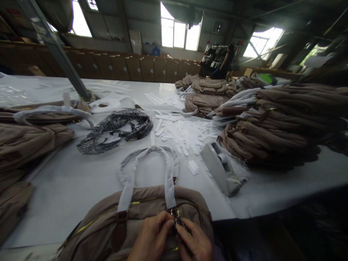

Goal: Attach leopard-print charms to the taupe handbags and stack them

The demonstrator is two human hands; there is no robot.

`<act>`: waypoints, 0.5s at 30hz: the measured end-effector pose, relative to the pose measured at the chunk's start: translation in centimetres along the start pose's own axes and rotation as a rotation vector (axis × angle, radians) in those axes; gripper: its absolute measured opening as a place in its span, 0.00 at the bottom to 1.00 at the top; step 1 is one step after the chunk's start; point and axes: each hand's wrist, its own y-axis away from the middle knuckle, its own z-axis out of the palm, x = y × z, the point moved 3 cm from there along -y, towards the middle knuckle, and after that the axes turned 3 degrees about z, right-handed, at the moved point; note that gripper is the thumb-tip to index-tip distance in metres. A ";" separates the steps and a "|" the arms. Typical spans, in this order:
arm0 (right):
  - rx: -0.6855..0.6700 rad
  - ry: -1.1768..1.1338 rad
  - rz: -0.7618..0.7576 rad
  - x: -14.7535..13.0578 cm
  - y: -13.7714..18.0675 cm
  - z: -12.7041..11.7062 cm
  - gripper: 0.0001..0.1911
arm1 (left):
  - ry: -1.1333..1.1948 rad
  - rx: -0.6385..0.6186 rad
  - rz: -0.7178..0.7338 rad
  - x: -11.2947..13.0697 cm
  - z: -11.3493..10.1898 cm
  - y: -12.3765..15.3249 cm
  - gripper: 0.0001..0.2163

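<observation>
A brown handbag [100, 221] with yellow-gold zips lies on the table right in front of me. Its two handles [136, 166] are wrapped in white paper and stand up from the top. At the foot of the right handle is a metal clasp [176, 214] on a ring. My left hand [153, 235] pinches at this hardware from the left, thumb and forefinger together. From the other side, my right hand [195, 241] has its fingers closed on the same hardware. The fingertips partly cover the clasp, so its finer parts are hidden.
A tape dispenser [221, 168] and a heap of white paper strips [185, 132] lie beyond the bag. Brown bags [272, 134] are piled at right, others [29, 145] at left. A speckled scarf [116, 127] lies mid-table. A post [59, 54] rises at left; a person [227, 61] is far back.
</observation>
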 end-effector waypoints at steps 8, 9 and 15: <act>-0.047 -0.153 0.225 -0.7 -1.3 -0.8 0.21 | 0.271 -0.067 -0.248 -1.4 0.6 -0.4 0.19; -0.066 -0.186 0.314 -0.6 -1.5 -0.8 0.20 | 0.276 -0.075 -0.266 -1.5 0.7 -0.4 0.20; -0.125 -0.263 0.624 0.0 -2.5 -0.4 0.10 | 0.348 -0.102 -0.270 -1.6 0.6 -0.7 0.19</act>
